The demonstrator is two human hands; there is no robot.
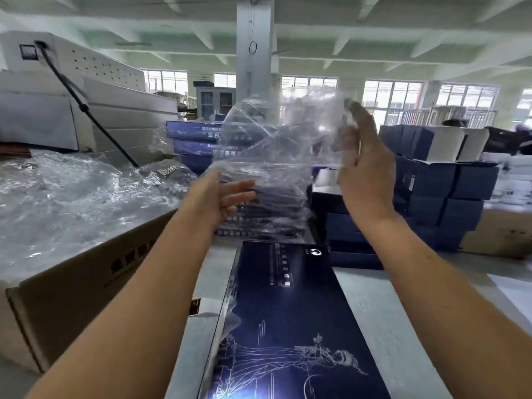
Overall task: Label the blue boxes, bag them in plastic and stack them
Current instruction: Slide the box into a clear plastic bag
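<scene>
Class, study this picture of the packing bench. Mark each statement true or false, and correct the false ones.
1. The left hand and the right hand are both at a clear plastic bag raised in the air. True.
2. The long dark blue box is inside that bag. False: it lies on the grey table, below the raised bag.
3. The brown cardboard carton at the left holds crumpled clear plastic. True.
4. Nothing is stacked at the right. False: stacked dark blue boxes stand there.
</scene>
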